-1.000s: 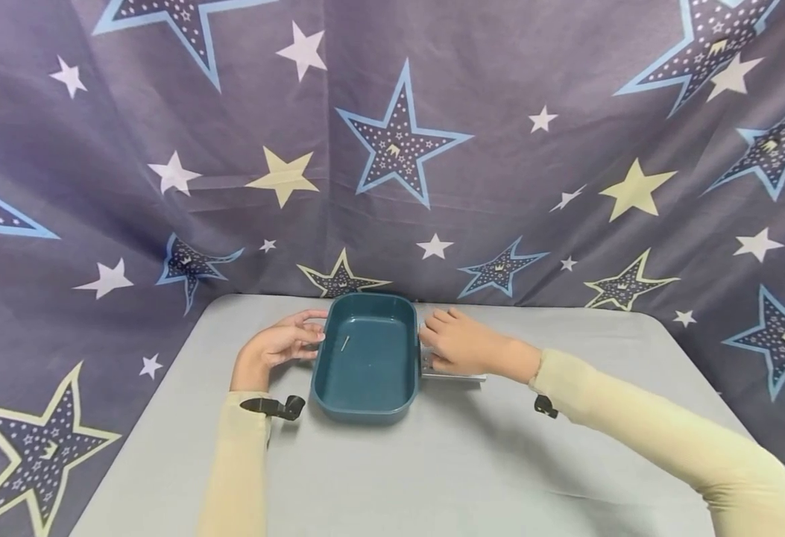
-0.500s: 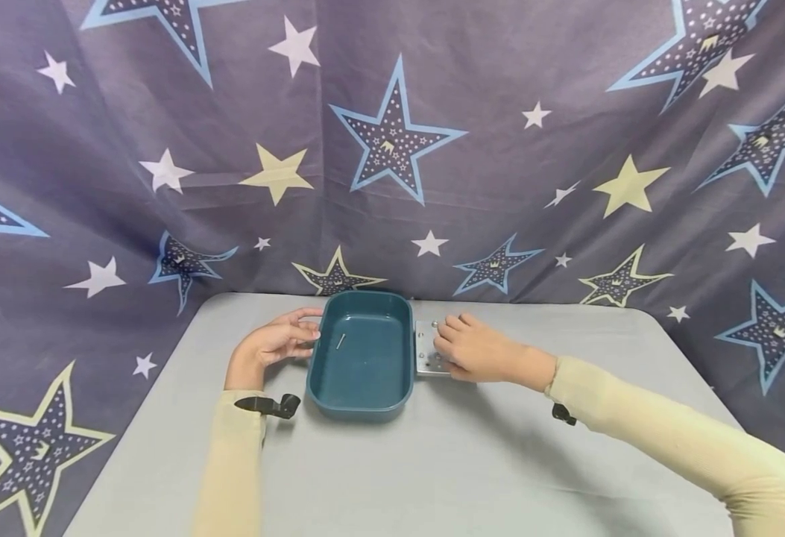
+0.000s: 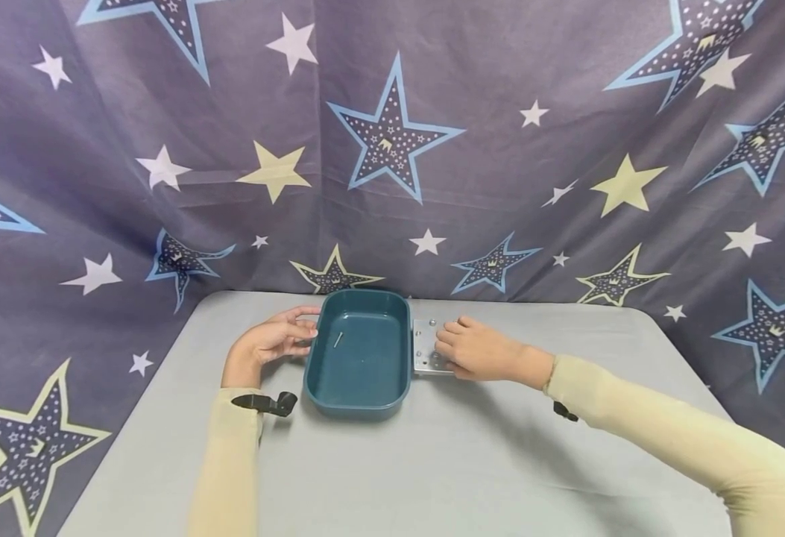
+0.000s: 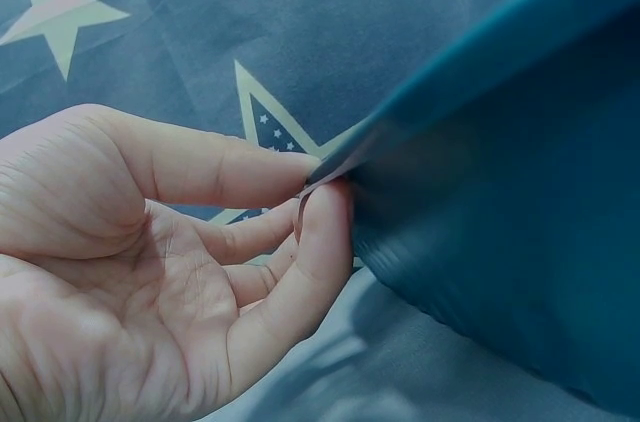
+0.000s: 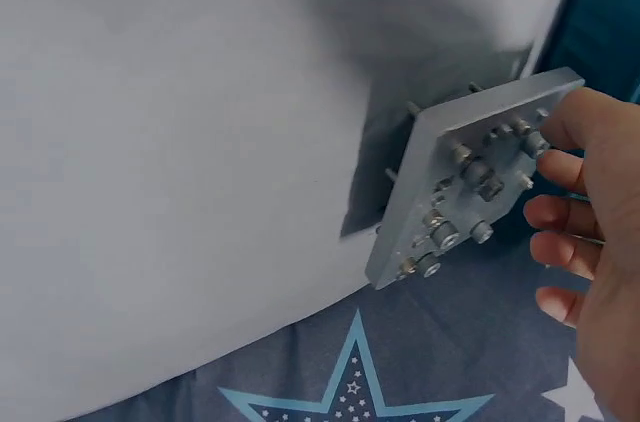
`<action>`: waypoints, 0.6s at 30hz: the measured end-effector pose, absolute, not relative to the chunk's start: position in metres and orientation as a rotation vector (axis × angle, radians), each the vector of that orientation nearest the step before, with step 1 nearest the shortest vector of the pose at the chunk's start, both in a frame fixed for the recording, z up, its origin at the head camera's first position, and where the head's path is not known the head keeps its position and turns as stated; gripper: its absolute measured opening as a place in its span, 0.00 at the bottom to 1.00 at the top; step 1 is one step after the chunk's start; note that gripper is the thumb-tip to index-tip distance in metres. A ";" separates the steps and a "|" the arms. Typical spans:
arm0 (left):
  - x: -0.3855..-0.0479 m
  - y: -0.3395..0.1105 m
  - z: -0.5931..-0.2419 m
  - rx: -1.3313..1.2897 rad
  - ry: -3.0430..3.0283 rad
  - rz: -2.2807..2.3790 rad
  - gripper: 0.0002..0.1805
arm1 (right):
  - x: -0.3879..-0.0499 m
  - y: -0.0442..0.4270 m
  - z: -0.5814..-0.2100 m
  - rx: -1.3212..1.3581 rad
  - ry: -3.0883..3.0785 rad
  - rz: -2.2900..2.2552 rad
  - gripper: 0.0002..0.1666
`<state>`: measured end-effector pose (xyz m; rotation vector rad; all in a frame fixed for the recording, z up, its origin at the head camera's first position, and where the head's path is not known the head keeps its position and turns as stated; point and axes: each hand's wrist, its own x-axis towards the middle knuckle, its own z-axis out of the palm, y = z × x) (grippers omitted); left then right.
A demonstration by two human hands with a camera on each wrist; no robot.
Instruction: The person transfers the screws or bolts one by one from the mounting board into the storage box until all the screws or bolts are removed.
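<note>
A dark teal tray (image 3: 358, 373) stands at the middle of the table's far part, with a thin metal pin (image 3: 338, 340) lying inside. My left hand (image 3: 268, 345) is at its left side; in the left wrist view the thumb and a finger of that hand (image 4: 190, 262) pinch the tray's rim (image 4: 400, 112). Right of the tray lies a silver metal plate (image 3: 426, 350) bearing several screws, partly covered by my right hand (image 3: 482, 352). Seen from the right wrist, the right hand (image 5: 600, 192) has thumb and forefinger at a screw head (image 5: 535, 144) near the plate's (image 5: 410, 192) edge.
A pale grey cloth covers the table (image 3: 432, 462). Behind it and at both sides hangs a purple-grey curtain (image 3: 358, 216) with stars, close to the tray's far end. Black wrist mounts (image 3: 265, 403) sit on both sleeves.
My right hand has moved right, away from the tray's rim and over the plate, uncovering the plate's left part. The left hand stays at the tray. The head view has shifted slightly.
</note>
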<state>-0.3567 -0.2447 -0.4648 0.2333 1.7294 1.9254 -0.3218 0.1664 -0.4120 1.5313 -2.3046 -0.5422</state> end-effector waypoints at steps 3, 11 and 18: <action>-0.357 -0.244 -0.464 0.238 1.728 1.927 0.36 | -0.324 0.166 -0.413 1.546 -2.255 -0.655 0.17; -0.355 -0.243 -0.462 0.221 1.755 1.910 0.36 | -0.322 0.164 -0.413 1.584 -2.091 -0.875 0.17; -0.355 -0.243 -0.462 0.220 1.764 1.908 0.36 | -0.321 0.160 -0.415 1.601 -2.037 -1.003 0.13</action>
